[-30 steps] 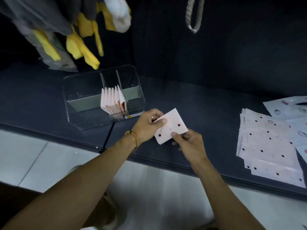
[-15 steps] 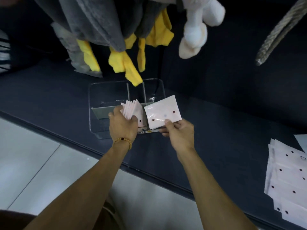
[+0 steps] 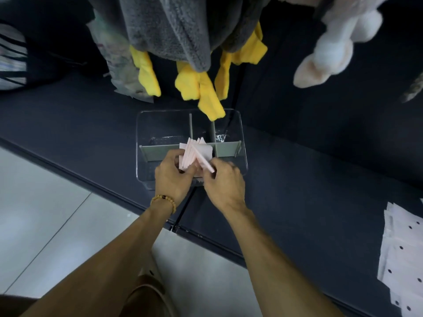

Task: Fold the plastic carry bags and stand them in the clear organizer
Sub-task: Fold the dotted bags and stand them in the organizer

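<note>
The clear organizer [image 3: 238,138] with grey dividers sits on the dark shelf near its front edge. A row of folded pink-white bags [image 3: 192,152] stands on edge in its front compartment. My left hand [image 3: 172,177] grips the left side of that row. My right hand [image 3: 225,183] pinches the newest folded bag [image 3: 204,154] at the right end of the row, pushing it down among the others. A stack of flat, dotted unfolded bags [image 3: 405,255] lies at the far right of the shelf, partly cut off by the frame.
Grey, yellow and white plush toys [image 3: 194,53] hang low over the organizer's back half; a yellow foot [image 3: 210,106] dangles right above its rear rim. The dark shelf [image 3: 309,179] runs diagonally, with a tiled floor [image 3: 45,213] below its front edge.
My right hand carried the folded bag from in front of the organizer down into the row. My left hand moved from that bag to the standing row. The view shifted toward the organizer.
</note>
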A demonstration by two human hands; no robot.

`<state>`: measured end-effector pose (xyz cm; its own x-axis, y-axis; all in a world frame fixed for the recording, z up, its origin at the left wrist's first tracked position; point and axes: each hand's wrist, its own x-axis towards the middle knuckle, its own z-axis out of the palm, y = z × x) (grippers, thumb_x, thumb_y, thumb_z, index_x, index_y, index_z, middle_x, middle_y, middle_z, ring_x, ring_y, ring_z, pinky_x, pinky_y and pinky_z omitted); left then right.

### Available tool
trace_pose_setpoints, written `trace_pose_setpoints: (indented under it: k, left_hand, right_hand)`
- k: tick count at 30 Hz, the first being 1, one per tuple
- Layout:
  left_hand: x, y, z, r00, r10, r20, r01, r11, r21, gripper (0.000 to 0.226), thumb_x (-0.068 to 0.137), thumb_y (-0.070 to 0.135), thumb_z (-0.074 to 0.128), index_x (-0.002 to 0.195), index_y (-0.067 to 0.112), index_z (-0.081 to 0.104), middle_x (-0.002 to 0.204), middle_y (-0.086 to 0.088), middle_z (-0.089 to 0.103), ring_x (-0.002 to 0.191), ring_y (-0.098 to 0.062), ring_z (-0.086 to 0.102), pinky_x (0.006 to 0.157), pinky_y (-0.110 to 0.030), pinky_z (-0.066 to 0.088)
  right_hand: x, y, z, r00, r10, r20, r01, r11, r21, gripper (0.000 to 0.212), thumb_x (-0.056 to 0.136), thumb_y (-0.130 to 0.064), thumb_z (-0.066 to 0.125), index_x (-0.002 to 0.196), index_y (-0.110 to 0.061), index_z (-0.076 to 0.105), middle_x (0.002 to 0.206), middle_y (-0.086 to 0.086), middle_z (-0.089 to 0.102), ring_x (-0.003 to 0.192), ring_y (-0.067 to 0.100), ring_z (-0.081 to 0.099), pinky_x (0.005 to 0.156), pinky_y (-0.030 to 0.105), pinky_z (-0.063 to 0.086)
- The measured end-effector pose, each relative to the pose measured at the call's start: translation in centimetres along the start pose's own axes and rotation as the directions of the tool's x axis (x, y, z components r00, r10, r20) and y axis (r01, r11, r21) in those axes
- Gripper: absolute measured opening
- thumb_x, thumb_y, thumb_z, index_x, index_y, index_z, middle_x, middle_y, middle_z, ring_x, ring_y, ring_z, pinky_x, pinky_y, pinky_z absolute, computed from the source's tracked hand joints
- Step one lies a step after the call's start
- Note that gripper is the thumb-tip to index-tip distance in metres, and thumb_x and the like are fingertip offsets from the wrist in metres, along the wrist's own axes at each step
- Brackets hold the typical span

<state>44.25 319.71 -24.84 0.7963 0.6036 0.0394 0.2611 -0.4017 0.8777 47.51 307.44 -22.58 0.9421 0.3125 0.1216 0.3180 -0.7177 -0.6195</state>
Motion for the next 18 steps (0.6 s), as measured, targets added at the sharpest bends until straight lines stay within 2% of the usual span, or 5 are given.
trace_pose_setpoints:
  k: [3,7,12,16,18]
  left_hand:
    - [0.0,0.0,0.1,1.000,0.005,0.006,-0.005,1.000,0.009,0.033,0.079,0.026,0.073,0.108,0.024,0.057,0.081,0.020,0.058,0.070,0.001,0.057,0.059,-0.006,0.040]
    - [0.0,-0.1,-0.1,0.999,0.018,0.031,-0.019,1.000,0.019,0.039,0.078,0.026,0.073,0.112,0.024,0.055,0.089,0.009,0.064,0.078,-0.008,0.062,0.065,-0.015,0.047]
    - [-0.8,-1.0,-1.2,0.985,0.051,0.162,-0.075,0.986,0.151,0.083,0.069,0.034,0.082,0.135,0.023,0.033,0.095,0.017,0.060,0.081,0.005,0.058,0.069,-0.010,0.047]
    - [-1.1,-1.9,-1.6,0.936,0.165,0.310,-0.289,0.862,0.416,0.017,0.083,0.016,0.070,0.099,0.018,0.069,0.095,0.000,0.069,0.089,-0.022,0.063,0.092,-0.044,0.046]
    - [-1.0,-1.6,-0.9,0.919,0.189,0.346,-0.331,0.847,0.416,0.014,0.086,0.012,0.065,0.095,0.019,0.072,0.094,0.000,0.070,0.089,-0.023,0.062,0.093,-0.045,0.042]
  right_hand:
    - [0.8,0.0,0.4,0.985,0.170,-0.025,-0.171,0.983,-0.066,0.014,0.093,-0.023,0.050,0.096,-0.012,0.058,0.088,0.008,0.066,0.081,0.028,0.062,0.059,0.032,0.038]
    - [2.3,-0.6,0.3,0.953,0.271,0.133,-0.254,0.958,-0.132,0.021,0.089,-0.028,0.056,0.100,-0.012,0.061,0.092,0.007,0.064,0.084,0.029,0.062,0.061,0.032,0.043]
    - [1.3,0.2,-0.5,0.966,0.257,0.000,-0.255,0.961,0.106,0.016,0.088,-0.030,0.059,0.101,-0.021,0.059,0.087,-0.003,0.069,0.079,0.018,0.065,0.067,0.033,0.053]
    - [-0.3,1.4,-0.3,0.988,0.152,-0.032,-0.150,0.987,0.064,0.013,0.094,-0.021,0.054,0.083,-0.014,0.054,0.078,0.006,0.068,0.070,0.026,0.064,0.066,0.040,0.054]
    - [-0.3,1.9,-0.7,0.990,0.130,-0.050,-0.130,0.991,0.005,0.017,0.094,-0.022,0.054,0.081,-0.012,0.056,0.076,0.007,0.068,0.069,0.027,0.064,0.066,0.040,0.055]
